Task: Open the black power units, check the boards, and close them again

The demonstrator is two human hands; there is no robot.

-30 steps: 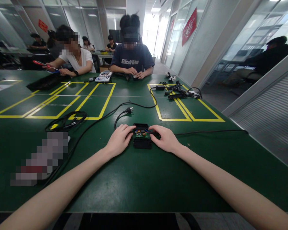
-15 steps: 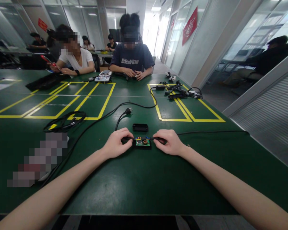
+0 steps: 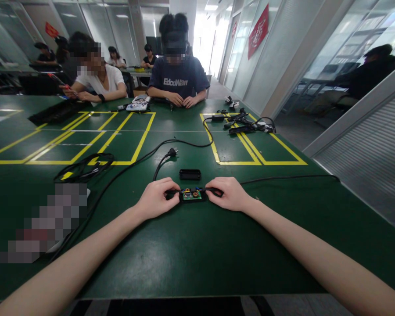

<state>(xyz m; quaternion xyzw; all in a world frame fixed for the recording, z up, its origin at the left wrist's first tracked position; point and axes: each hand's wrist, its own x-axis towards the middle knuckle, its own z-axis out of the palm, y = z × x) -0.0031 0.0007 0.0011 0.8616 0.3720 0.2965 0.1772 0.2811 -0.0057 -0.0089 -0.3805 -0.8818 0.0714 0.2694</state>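
Observation:
Between my hands a small green circuit board with copper coils sits at a black casing half on the table. My left hand pinches the black cable at the board's left end. On the right end, my right hand grips another black cable. Blue wires show near the board's far edge. Just beyond lies the other casing half, a black open shell. A black power plug rests past my left hand, its cord running back toward that hand.
A coiled black cable and a pixelated item lie on the left. A long black cord crosses the green table. Adapters and cables are piled far right. Two people sit across the table.
The view has shifted slightly, so most things appear a little further left. Both hands keep hold of the cables; the board looks tipped slightly differently between them.

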